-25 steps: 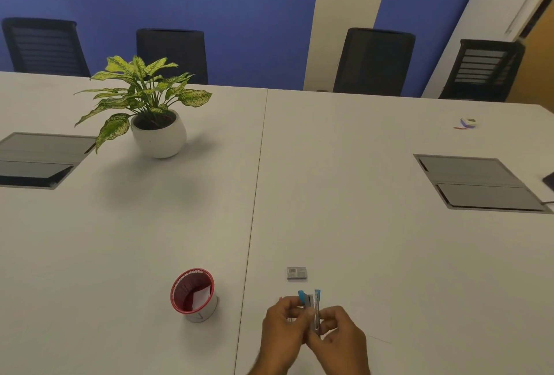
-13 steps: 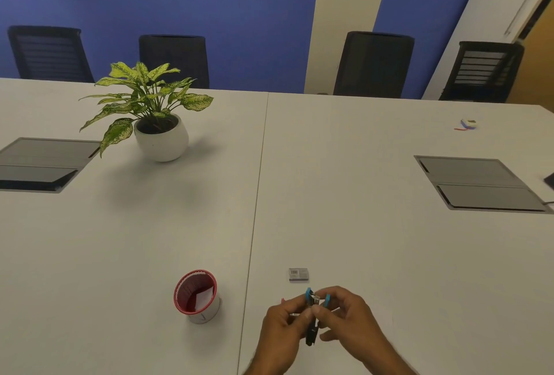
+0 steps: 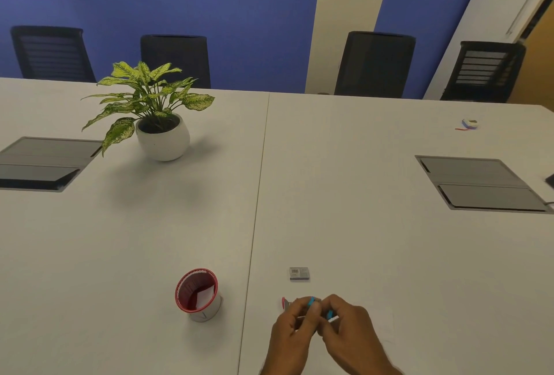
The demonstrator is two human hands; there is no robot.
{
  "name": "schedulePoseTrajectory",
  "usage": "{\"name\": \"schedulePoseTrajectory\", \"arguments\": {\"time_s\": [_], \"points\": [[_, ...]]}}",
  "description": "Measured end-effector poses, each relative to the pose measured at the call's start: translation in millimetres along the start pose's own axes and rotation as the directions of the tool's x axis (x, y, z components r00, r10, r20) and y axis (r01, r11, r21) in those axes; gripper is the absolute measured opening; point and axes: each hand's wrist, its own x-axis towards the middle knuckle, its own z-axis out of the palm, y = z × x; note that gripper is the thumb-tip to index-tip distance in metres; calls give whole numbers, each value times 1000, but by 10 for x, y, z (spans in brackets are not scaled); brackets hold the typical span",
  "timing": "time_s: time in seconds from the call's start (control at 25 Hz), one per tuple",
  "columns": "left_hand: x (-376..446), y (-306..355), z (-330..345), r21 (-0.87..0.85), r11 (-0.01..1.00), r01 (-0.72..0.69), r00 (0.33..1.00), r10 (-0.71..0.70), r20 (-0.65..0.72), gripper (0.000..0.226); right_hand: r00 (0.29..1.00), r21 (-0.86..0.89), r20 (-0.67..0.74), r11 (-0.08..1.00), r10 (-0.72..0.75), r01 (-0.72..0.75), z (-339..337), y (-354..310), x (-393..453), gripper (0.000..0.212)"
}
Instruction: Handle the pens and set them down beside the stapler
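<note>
- Head view, near edge of the white counter [image 3: 344, 194]: two hands close together, almost touching.
- Left hand [image 3: 289, 334] curled, fingers pinching a small blue-tipped thing [image 3: 311, 302], most likely a little clip or stapler, too small and blurred to tell.
- Right hand [image 3: 349, 332] curled too, pinching the other blue end [image 3: 329, 314] of the same small thing.
- Small thing held just above the counter, right between both hands, so neither hand nearer than the other.
- Long side of the small thing running from far-left down to near-right, one blue end by each hand.
- A bit of red [image 3: 283, 302] peeking out just left of the left hand; cannot tell what.
- Small grey box [image 3: 299, 273] with a barcode lying flat on the counter, just beyond the hands, a little to the far side, not touching them.
- Red-rimmed cup [image 3: 198, 295] standing upright to the left of the hands, near but apart, with a white slip inside.
- Green plant in a white pot [image 3: 163, 137] far away on the left.
- Grey flap panels sunk in the counter, one far left [image 3: 45, 161], one far right [image 3: 479, 182].
- Tiny coloured thing [image 3: 469, 124] far off on the right, well apart from everything.
- Dark chairs [image 3: 374, 62] lined up behind the far edge, in front of a blue wall.
</note>
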Motion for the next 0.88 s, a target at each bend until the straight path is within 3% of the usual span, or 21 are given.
{"name": "schedulePoseTrajectory", "arguments": {"time_s": [0.12,0.24,0.48,0.68,0.88], "points": [[11,21,72,15,998,55,998,-55,5,45,996,-101,33,991,-84,87,93,48,-9,20],[42,38,105,83,992,90,995,-86,-54,50,993,-127,47,985,-110,115,172,65,-23,10],[35,36,109,151,988,-9,995,25,-98,46,994,-69,0,991,-113,113,219,89,-45,5],[62,-2,106,181,982,-47,991,69,-115,45,992,-78,-26,990,-123,121,247,86,-69,38],[38,7,113,179,981,-73,987,97,-129,42,988,-32,-54,990,-143,141,226,15,-105,46]]}}
